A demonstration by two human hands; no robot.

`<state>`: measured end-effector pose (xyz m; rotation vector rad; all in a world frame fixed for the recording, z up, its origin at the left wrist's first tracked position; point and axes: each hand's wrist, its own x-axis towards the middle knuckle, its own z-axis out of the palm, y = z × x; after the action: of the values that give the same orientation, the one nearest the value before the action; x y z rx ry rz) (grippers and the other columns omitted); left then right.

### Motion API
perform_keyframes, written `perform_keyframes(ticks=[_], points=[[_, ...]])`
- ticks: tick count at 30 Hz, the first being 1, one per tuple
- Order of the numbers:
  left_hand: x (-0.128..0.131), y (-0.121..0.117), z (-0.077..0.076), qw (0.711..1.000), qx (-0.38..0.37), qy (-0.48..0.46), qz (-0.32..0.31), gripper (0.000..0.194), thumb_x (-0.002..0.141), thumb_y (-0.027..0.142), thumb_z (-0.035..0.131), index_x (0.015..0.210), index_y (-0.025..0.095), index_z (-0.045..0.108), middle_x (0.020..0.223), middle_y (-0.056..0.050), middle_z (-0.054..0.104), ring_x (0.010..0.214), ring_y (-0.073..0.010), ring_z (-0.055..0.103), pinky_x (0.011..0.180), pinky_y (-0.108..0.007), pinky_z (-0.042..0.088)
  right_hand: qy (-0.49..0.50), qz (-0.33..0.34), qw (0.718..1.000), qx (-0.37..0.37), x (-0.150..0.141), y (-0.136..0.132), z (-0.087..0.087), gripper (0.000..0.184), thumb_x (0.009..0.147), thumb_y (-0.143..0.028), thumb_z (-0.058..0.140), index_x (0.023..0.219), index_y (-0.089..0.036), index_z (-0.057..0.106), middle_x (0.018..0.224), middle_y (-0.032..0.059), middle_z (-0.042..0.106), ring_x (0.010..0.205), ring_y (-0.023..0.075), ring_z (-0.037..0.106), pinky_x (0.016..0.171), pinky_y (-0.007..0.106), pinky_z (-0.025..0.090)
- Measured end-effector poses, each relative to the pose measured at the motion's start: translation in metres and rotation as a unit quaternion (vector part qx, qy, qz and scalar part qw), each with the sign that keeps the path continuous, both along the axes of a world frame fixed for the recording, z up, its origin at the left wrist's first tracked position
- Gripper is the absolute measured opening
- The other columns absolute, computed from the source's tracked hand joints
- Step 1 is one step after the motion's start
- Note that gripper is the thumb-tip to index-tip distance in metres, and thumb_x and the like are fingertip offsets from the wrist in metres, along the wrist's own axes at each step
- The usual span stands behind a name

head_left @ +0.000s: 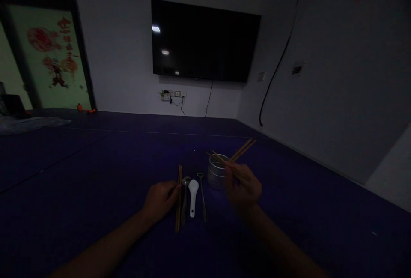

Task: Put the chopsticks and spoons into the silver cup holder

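Observation:
My left hand rests at the left of a row of utensils, its thumb and fingers closed on a pair of wooden chopsticks lying lengthwise. To the right of that pair lie a metal spoon, a white ceramic spoon and another long-handled metal spoon. A round metal holder stands upright just beyond them. Right beside it, my right hand is closed on a chopstick, whose tip reaches over the holder's mouth. Two more chopsticks slant up from the holder behind this hand.
The utensils and holder are on a dark blue floor mat. A television hangs on the far wall, with sockets below. A black cable runs down the right wall. Plastic sheeting lies at far left.

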<state>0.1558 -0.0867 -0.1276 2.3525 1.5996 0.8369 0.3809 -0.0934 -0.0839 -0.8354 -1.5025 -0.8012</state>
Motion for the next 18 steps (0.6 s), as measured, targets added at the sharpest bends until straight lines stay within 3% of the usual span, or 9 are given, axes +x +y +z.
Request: perform_keyframes(ticks=[4, 8, 14, 18], points=[[0.001, 0.003, 0.0, 0.999, -0.028, 0.019, 0.026, 0.044, 0.089, 0.041, 0.028, 0.072, 0.019, 0.062, 0.065, -0.002, 0.063, 0.062, -0.0142, 0.056, 0.054, -0.022, 0.033, 0.106, -0.07, 0.991, -0.05, 0.01, 0.007, 0.013, 0.036, 0.092, -0.038, 0.036, 0.077, -0.017, 0.061, 0.07, 0.0077, 0.065, 0.063, 0.0179, 0.061, 0.059, 0.028, 0.045], [0.001, 0.001, 0.001, 0.998, -0.038, 0.031, 0.034, 0.043, 0.089, 0.039, 0.029, 0.071, 0.019, 0.063, 0.066, -0.002, 0.064, 0.063, -0.0141, 0.057, 0.055, -0.022, 0.033, 0.179, -0.093, 0.977, -0.067, 0.016, 0.008, 0.018, 0.045, 0.091, -0.047, 0.03, 0.081, -0.015, 0.059, 0.068, 0.0074, 0.062, 0.061, 0.019, 0.059, 0.058, 0.028, 0.042], [0.002, -0.001, 0.002, 0.998, -0.037, 0.04, 0.026, 0.042, 0.088, 0.039, 0.029, 0.072, 0.02, 0.063, 0.065, -0.002, 0.063, 0.062, -0.0147, 0.057, 0.054, -0.023, 0.031, 0.202, -0.111, 0.972, -0.046, 0.022, 0.006, 0.024, 0.044, 0.091, -0.048, 0.031, 0.079, -0.016, 0.058, 0.067, 0.0068, 0.061, 0.06, 0.0189, 0.057, 0.056, 0.027, 0.04], [0.002, -0.001, 0.001, 0.998, -0.043, 0.046, 0.026, 0.042, 0.089, 0.039, 0.029, 0.072, 0.019, 0.062, 0.064, -0.001, 0.063, 0.062, -0.0142, 0.057, 0.054, -0.022, 0.031, 0.204, -0.094, 0.969, -0.108, 0.02, 0.01, 0.023, 0.042, 0.089, -0.048, 0.033, 0.075, -0.016, 0.057, 0.061, 0.0044, 0.058, 0.053, 0.0174, 0.054, 0.052, 0.026, 0.037]])
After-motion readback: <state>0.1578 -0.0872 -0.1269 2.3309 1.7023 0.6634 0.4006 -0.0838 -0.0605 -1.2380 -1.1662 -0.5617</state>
